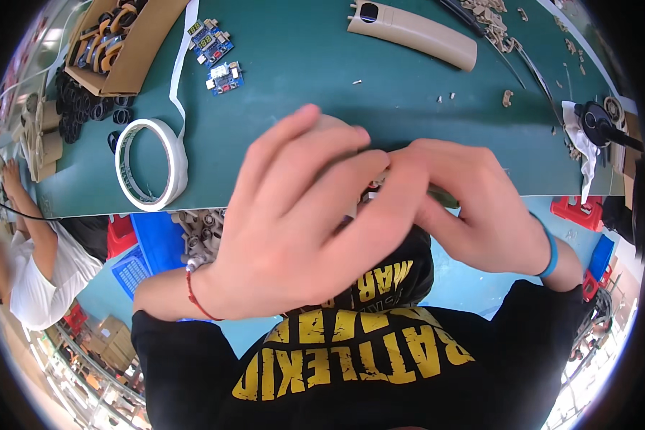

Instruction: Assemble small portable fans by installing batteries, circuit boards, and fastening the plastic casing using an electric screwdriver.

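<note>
My left hand (294,222) and my right hand (473,201) meet over the near edge of the green table. The left hand's back faces up, its fingers bent, and its fingertips reach the right hand's fingers. On the right, thumb and fingers are pinched together. A small part between the hands shows only as slivers, too hidden to name. Beyond the hands lies a long beige plastic housing (416,34) with a dark oval window. To the left are small blue circuit boards (213,44) with displays. A roll of white tape (178,168) stands at the table's left, its loose strip running away from me.
A cardboard box (132,68) of orange-and-black parts sits far left, beside black rings (75,107). Beige bits (491,18) and a dark cable lie far right. A black round device (598,122) stands at the right edge. Another person (50,265) works at left. Below are grey parts (202,233).
</note>
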The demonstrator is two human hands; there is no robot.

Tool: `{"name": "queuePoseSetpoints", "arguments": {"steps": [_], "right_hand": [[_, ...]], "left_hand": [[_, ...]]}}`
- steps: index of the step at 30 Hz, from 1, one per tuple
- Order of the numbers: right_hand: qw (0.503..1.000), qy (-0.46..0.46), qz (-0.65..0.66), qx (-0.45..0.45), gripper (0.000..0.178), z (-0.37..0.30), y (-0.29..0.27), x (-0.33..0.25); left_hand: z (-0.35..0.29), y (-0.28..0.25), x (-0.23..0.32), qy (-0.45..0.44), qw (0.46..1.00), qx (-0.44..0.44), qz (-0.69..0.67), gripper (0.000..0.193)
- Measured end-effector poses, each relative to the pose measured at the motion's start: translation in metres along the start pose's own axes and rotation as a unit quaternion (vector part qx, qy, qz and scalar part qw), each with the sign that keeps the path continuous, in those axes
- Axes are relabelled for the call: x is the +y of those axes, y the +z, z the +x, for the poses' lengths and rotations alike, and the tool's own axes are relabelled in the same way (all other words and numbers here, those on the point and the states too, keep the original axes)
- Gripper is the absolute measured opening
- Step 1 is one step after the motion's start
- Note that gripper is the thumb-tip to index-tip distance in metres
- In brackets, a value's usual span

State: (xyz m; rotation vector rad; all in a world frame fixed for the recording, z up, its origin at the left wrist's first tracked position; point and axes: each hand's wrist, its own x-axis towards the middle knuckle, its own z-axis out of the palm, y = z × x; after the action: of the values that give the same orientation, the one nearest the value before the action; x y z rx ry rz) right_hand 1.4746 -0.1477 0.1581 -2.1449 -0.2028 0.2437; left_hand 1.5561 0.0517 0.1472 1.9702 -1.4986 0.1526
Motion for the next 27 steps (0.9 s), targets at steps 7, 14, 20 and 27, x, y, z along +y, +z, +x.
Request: {"name": "queuePoseSetpoints", "arguments": {"steps": [7, 14, 20, 27], "right_hand": [[0.996, -0.005, -0.014, 0.088, 0.028, -0.009, 0.012, 0.002], [0.935, 0.207, 0.258, -0.128, 0.029, 0.002, -0.011, -0.009], [0.964, 0.079, 0.245, -0.065, 0.032, -0.005, -0.002, -0.014], [0.969, 0.060, 0.232, -0.057, 0.029, -0.009, 0.003, -0.007]], "left_hand": [[-0.013, 0.028, -0.011, -0.067, 0.991, 0.115, -0.030, 0.044], [-0.017, 0.025, -0.016, -0.013, 0.996, 0.092, 0.000, 0.053], [-0.008, 0.010, -0.013, 0.042, 0.994, 0.103, 0.008, 0.048], [0.004, -0.005, -0.002, -0.027, 0.999, 0.036, -0.014, 0.056]]}}
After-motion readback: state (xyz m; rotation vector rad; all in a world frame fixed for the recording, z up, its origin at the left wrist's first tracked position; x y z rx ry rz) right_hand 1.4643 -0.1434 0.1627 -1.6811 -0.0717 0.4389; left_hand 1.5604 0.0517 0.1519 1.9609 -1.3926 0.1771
